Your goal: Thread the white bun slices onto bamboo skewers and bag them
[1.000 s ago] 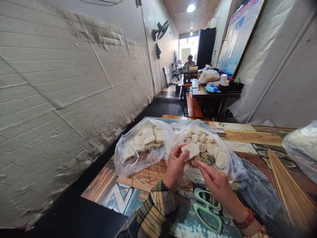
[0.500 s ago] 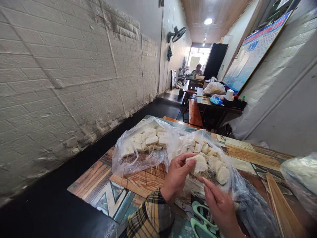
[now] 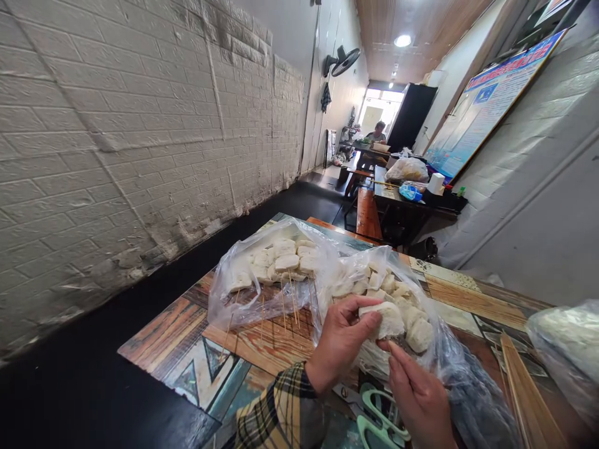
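Note:
My left hand (image 3: pixel 346 337) pinches a white bun slice (image 3: pixel 387 319) between thumb and fingers, above an open plastic bag. Just below the slice, my right hand (image 3: pixel 418 390) is closed in a pinch on a thin wooden skewer, mostly hidden by the fingers, its tip against the slice's lower edge. Loose bun slices (image 3: pixel 420 335) fill the clear bag behind and right of my hands. In the left plastic bag (image 3: pixel 222 293) lie more slices (image 3: pixel 286 262), with several skewers (image 3: pixel 294 302) sticking out toward me. Green-handled scissors (image 3: pixel 374 411) rest beneath my right hand.
Wooden sticks (image 3: pixel 526 386) and another filled plastic bag (image 3: pixel 568 343) lie at the table's right side. A brick-patterned wall (image 3: pixel 140 143) runs along the left. Beyond stand a bench (image 3: pixel 368 213) and a cluttered table (image 3: pixel 390 192); a person (image 3: pixel 377 133) sits far back.
Both hands have shifted slightly right, the right one nearer the slice. The held slice has tilted, and the skewer's tip now meets its lower edge. The view has moved a little.

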The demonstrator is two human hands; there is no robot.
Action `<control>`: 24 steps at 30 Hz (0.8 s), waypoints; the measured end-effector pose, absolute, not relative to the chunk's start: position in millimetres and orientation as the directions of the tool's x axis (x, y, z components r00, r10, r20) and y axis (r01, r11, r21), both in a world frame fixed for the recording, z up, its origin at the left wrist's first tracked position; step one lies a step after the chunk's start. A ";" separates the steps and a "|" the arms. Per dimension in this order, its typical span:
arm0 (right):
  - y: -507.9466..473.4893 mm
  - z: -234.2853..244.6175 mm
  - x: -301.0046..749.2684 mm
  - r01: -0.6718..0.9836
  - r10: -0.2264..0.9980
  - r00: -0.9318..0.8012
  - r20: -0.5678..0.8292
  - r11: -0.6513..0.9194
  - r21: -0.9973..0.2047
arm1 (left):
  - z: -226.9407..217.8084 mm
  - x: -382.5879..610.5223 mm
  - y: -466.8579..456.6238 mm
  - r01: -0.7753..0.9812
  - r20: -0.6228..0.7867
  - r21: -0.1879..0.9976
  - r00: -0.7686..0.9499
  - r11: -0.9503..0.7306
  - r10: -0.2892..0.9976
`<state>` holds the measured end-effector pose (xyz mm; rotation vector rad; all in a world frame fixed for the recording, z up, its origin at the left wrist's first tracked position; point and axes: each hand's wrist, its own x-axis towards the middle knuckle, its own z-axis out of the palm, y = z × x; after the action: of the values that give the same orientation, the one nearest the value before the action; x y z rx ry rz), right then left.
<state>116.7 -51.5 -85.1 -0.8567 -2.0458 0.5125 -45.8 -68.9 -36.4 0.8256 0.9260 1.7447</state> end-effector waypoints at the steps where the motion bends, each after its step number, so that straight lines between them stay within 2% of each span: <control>1: -51.5 -84.1 116.5 0.392 0.723 -0.417 0.550 0.689 -0.609 | -37.3 -45.6 -68.6 -0.429 0.123 0.867 -0.309 -0.254 0.943; 12: -51.0 -73.0 114.1 0.452 0.646 -0.432 0.630 0.759 -0.469 | -38.2 -44.5 -68.6 -0.444 0.114 0.866 -0.273 -0.230 0.955; 24: -51.5 -80.1 115.5 0.466 0.725 -0.382 0.573 0.687 -0.558 | -36.4 -39.6 -69.2 -0.521 0.080 0.832 -0.227 -0.191 0.971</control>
<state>115.5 -51.5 -80.1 -0.9141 -2.0482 0.3867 -39.6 -69.2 -36.4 0.7676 0.8327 1.6729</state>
